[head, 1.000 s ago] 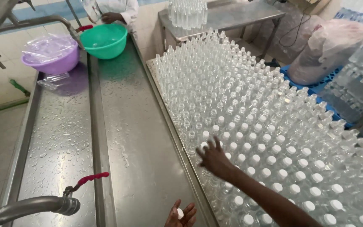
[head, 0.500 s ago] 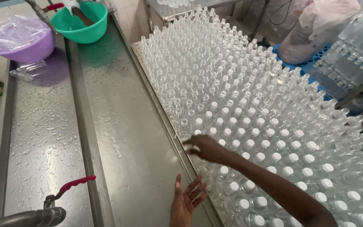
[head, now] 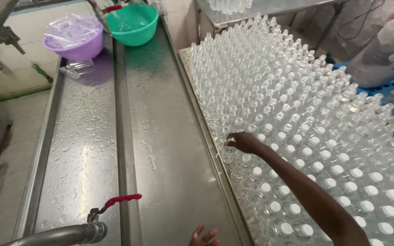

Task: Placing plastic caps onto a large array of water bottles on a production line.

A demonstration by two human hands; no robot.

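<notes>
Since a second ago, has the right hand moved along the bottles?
Yes. The right hand has slid leftward to the bottles at the block's edge beside the steel trough.

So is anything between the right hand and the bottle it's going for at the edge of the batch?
Nothing visible. The right hand is already on the neck of a clear bottle in the outermost row, beside the wet steel counter. Neighbouring bottles only crowd it from the right.

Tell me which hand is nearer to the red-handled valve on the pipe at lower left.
Left. The left hand sits at the bottom edge on the wet steel counter, a little right of the red-handled valve. The right hand is farther off, up on the clear bottles.
</notes>
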